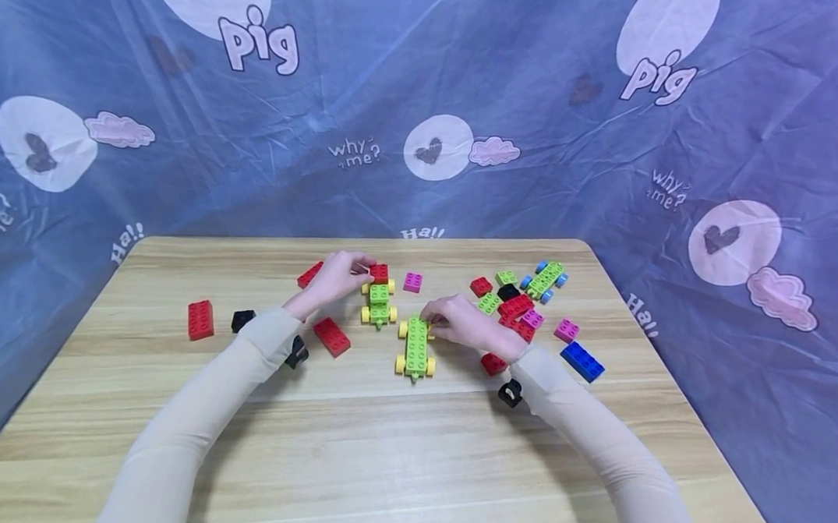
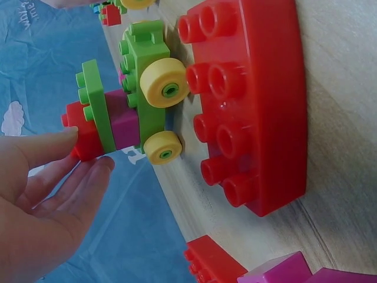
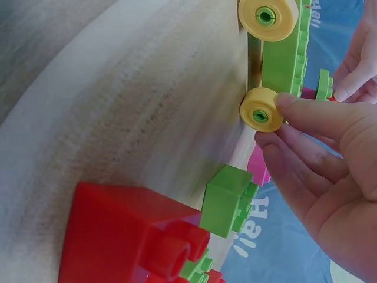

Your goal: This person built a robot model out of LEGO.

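1. Pinching the top red block [image 2: 84, 132] with the left hand [image 1: 328, 282], thumb and fingertips drawn in around it, above the green plate [image 2: 100, 106], purple block [image 2: 122, 119] and rear wheeled base [image 2: 152, 119].
2. Pinching a yellow wheel [image 3: 260, 112] of the bare wheeled base [image 1: 416, 351] with the right hand [image 1: 458, 319], on the bench [image 1: 410, 464] just beside that stack.
3. Probably positioning both vehicles.
4. Seemingly calling next for lining up the bases gently, keeping the stack upright.

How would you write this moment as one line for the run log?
left hand: holds red brick atop stacked car | right hand: pinches yellow wheel of flat car | blue-wheeled car: untouched
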{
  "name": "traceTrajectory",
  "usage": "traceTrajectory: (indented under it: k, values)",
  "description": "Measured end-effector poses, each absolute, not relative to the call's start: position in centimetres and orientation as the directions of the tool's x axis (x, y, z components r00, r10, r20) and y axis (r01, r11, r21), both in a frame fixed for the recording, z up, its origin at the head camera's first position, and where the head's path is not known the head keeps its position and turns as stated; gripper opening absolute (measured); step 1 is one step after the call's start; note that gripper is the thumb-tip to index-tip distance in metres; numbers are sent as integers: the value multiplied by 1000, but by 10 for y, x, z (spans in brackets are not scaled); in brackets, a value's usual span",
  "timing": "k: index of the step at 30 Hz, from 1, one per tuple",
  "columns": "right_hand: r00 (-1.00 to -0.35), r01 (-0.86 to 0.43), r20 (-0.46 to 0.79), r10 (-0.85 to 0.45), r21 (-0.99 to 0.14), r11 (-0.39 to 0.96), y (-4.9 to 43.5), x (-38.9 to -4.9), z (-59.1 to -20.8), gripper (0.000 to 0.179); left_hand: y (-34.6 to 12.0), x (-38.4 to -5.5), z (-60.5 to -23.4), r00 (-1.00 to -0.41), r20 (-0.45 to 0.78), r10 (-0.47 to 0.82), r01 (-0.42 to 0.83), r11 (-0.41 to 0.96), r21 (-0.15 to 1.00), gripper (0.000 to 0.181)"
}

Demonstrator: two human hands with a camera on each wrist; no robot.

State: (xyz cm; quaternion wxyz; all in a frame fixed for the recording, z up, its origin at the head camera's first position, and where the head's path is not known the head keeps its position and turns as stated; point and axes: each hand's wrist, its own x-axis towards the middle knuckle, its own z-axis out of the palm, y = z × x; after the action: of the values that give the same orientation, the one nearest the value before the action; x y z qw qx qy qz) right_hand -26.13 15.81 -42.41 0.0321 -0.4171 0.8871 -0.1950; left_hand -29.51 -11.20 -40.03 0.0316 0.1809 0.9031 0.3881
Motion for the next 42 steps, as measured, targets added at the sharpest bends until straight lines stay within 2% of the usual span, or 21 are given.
traceTrajectory:
  k: [13,27,42]
  values:
    - [-627,-745,125,-769,-387,544,159,-258,-426,28,-107,-301,-401,-929,95,356,318,642,697,36]
    - [-612,-762,148,-777,-376,528,158,-259,-432,26,-106,-302,-403,-939,100,328,302,651,696,37]
    - [-604,-770,165,-780,-372,518,157,-258,-431,25,-111,-283,-403,-937,119,328,312,637,705,40]
